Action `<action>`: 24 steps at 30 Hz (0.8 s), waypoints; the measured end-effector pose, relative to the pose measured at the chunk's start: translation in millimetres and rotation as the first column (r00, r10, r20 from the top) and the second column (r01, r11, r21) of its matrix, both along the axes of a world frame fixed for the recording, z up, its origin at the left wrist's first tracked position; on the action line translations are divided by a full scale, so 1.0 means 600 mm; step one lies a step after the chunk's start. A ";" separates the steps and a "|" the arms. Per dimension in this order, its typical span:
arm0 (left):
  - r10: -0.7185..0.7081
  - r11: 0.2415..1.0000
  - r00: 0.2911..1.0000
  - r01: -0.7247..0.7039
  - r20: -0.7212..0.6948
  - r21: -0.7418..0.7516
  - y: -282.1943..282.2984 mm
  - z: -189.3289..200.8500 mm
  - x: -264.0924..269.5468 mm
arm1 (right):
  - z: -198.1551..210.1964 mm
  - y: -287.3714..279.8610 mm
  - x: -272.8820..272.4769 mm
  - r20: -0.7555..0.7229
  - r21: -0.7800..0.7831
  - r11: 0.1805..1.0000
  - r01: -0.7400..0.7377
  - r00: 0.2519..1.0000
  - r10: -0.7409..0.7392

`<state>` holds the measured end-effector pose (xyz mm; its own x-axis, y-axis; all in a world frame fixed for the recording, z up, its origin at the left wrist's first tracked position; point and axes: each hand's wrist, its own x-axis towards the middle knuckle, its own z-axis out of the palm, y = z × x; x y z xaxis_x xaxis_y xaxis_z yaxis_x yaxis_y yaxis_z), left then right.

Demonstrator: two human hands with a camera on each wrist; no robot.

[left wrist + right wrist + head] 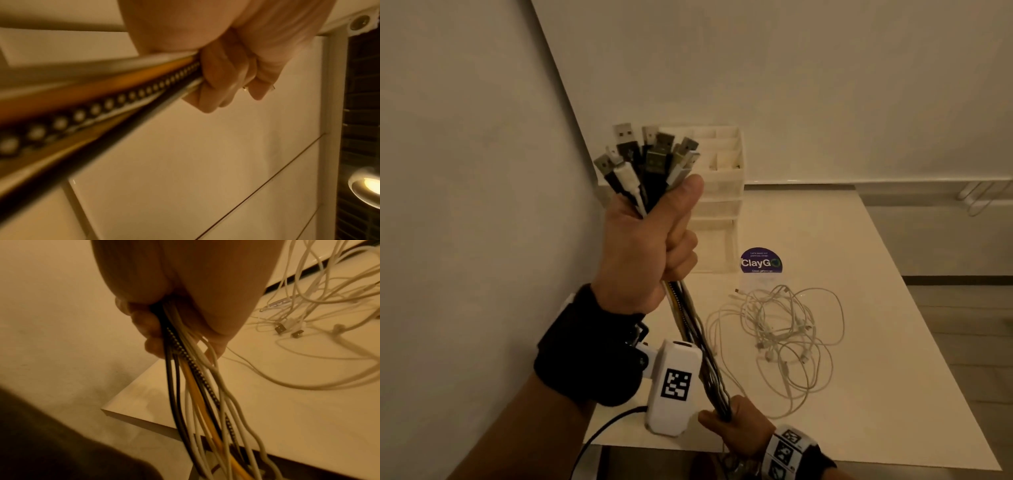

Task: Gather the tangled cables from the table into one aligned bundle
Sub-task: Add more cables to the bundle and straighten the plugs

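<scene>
My left hand [650, 240] is raised in a fist round a bundle of black, white, yellow and braided cables [688, 329], just below their USB plugs [647, 154], which fan out upward. The left wrist view shows its fingers [222, 78] curled round the bundle [102, 110]. Lower down, near the table's front edge, my right hand [736, 425] grips the same bundle. In the right wrist view its fingers [148, 331] wrap the cables [197, 386], whose loose tails hang below the table edge. A tangle of white cables [780, 335] [308, 308] lies apart on the table.
The white table [859, 394] runs along a wall on the left. A white compartment organizer [722, 192] stands at the back behind my left hand. A purple round sticker [761, 262] sits on the table behind the tangle. The table's near corner [107, 412] shows in the right wrist view.
</scene>
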<state>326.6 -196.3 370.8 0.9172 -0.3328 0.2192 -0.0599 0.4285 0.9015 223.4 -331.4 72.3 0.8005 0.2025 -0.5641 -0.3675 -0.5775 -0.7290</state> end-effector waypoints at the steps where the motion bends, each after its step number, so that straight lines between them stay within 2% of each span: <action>1: -0.003 1.000 1.000 0.003 -0.006 -0.007 0.005 0.001 0.006 | 0.006 -0.005 -0.001 -0.001 -0.002 1.000 -0.021 1.000 0.021; 4: -0.014 1.000 1.000 0.014 -0.011 -0.012 0.021 0.000 0.019 | 0.038 -0.032 0.004 0.062 0.006 0.984 -0.179 0.982 0.178; 6: -0.007 1.000 1.000 0.007 -0.023 -0.009 0.028 -0.004 0.026 | 0.079 -0.056 0.016 0.036 -0.017 0.953 -0.304 0.952 0.304; 8: -0.008 1.000 0.999 0.007 -0.031 -0.013 0.030 -0.012 0.030 | 0.118 -0.088 0.041 -0.028 -0.083 0.907 -0.414 0.910 0.413; 10: 0.001 1.000 0.999 -0.002 -0.046 -0.021 0.028 -0.020 0.032 | 0.154 -0.126 0.078 -0.032 -0.185 0.872 -0.453 0.890 0.455; 12: 0.010 0.999 0.998 -0.012 -0.065 -0.031 0.024 -0.028 0.034 | 0.187 -0.158 0.127 0.077 -0.284 0.885 -0.370 0.911 0.405; 14: 0.026 0.999 0.996 -0.029 -0.090 -0.035 0.019 -0.035 0.036 | 0.214 -0.186 0.182 0.239 -0.354 0.918 -0.178 0.932 0.273; 16: 0.057 0.998 0.992 -0.060 -0.117 -0.028 0.014 -0.043 0.039 | 0.229 -0.211 0.237 0.373 -0.344 0.937 0.054 0.924 0.083; 18: 0.092 0.995 0.987 -0.095 -0.135 -0.015 0.011 -0.052 0.042 | 0.225 -0.224 0.287 0.421 -0.346 0.920 0.185 0.907 -0.024; 20: 0.107 0.994 0.983 -0.109 -0.148 -0.008 0.007 -0.058 0.047 | 0.197 -0.216 0.330 0.398 -0.436 0.884 0.169 0.917 0.022; 24: 0.134 0.991 0.976 -0.135 -0.171 0.009 -0.002 -0.072 0.064 | 0.097 -0.166 0.387 0.195 -0.611 0.788 -0.080 0.949 0.247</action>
